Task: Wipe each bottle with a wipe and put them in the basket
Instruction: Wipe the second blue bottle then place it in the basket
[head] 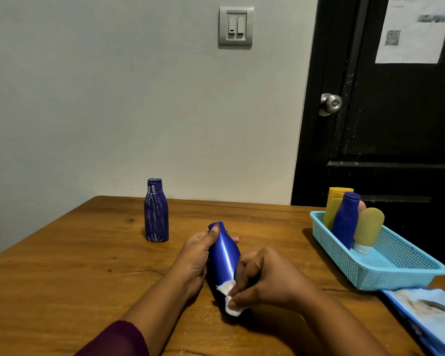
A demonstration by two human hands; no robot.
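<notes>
My left hand [194,258] grips a glossy blue bottle [224,255] near its cap end, holding it tilted over the wooden table [75,253]. My right hand [262,281] pinches a small white wipe [229,296] against the bottle's lower end. A second dark blue bottle [156,211] smeared with white streaks stands upright at the back of the table, apart from both hands. The light blue mesh basket [385,268] at the right holds a blue bottle [346,218], a yellow tube [334,204] and an olive-yellow bottle [369,228].
A pack of wipes [429,317] lies at the table's right front corner, just in front of the basket. Behind the table are a grey wall and a black door [385,124] with a metal knob.
</notes>
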